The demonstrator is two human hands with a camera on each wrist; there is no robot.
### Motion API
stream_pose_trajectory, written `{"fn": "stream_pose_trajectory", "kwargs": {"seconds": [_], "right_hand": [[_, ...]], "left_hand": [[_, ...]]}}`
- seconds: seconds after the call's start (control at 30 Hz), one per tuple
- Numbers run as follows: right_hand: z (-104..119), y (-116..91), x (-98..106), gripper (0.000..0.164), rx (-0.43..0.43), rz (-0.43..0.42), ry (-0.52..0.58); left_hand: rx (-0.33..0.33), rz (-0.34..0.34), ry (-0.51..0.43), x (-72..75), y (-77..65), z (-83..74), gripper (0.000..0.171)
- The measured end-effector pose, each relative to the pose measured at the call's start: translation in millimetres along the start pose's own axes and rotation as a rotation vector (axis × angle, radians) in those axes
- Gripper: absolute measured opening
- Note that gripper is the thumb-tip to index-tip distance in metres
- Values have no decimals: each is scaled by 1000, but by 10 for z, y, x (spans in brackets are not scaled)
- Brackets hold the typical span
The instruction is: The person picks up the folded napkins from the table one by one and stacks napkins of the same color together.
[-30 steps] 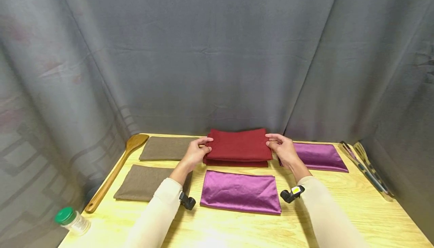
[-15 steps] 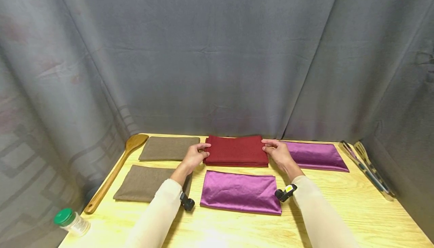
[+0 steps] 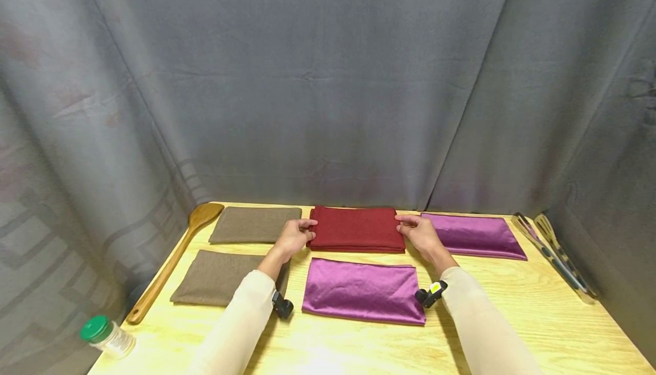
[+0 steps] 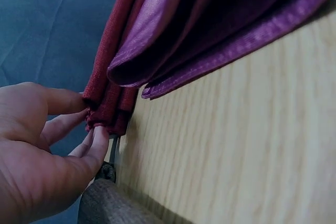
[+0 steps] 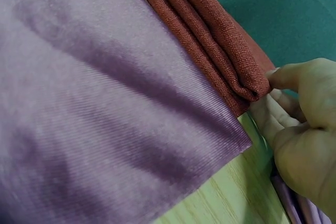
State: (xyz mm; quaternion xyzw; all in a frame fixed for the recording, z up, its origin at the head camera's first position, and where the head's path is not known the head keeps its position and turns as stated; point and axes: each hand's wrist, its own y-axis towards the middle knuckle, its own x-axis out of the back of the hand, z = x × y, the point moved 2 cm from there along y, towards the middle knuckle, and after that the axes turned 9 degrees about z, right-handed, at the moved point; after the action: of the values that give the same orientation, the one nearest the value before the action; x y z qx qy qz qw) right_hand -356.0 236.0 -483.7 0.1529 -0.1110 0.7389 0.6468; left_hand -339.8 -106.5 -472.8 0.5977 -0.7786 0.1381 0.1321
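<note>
A dark red folded cloth (image 3: 357, 229) lies in layers at the back middle of the table. My left hand (image 3: 293, 237) holds its left edge between thumb and fingers. On the opposite side, my right hand (image 3: 422, 238) pinches the right edge. In the left wrist view, fingertips (image 4: 97, 136) meet the end of the stacked red folds (image 4: 107, 100). The right wrist view has the thumb and fingers at the corner of the red layers (image 5: 231, 61). Just in front lies a folded purple satin cloth (image 3: 363, 291).
Two folded brown cloths (image 3: 256, 224) lie to the left, another purple cloth (image 3: 476, 235) to the right. A wooden spoon (image 3: 169, 272) and a green-lidded jar (image 3: 109, 336) are along the left edge. Kitchen utensils (image 3: 556, 255) line the right edge. Grey curtain (image 3: 328, 90) hangs behind.
The upper red cloth has come down onto the red layers beneath and shifted slightly left. Both hands have lowered with it, the right hand moving leftward. In the last half second little moves.
</note>
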Motion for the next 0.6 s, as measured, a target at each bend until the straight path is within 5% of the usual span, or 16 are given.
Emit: {"fn": "stream_pose_trajectory", "kwargs": {"seconds": [0.23, 0.4, 0.6], "right_hand": [[-15, -6, 5, 36, 19, -13, 28], [-11, 15, -9, 38, -42, -16, -15], [92, -53, 19, 41, 1, 13, -114]], "left_hand": [[22, -5, -3, 4, 45, -12, 38], [15, -2, 27, 10, 40, -43, 38], [28, 36, 64, 41, -6, -97, 45]]}}
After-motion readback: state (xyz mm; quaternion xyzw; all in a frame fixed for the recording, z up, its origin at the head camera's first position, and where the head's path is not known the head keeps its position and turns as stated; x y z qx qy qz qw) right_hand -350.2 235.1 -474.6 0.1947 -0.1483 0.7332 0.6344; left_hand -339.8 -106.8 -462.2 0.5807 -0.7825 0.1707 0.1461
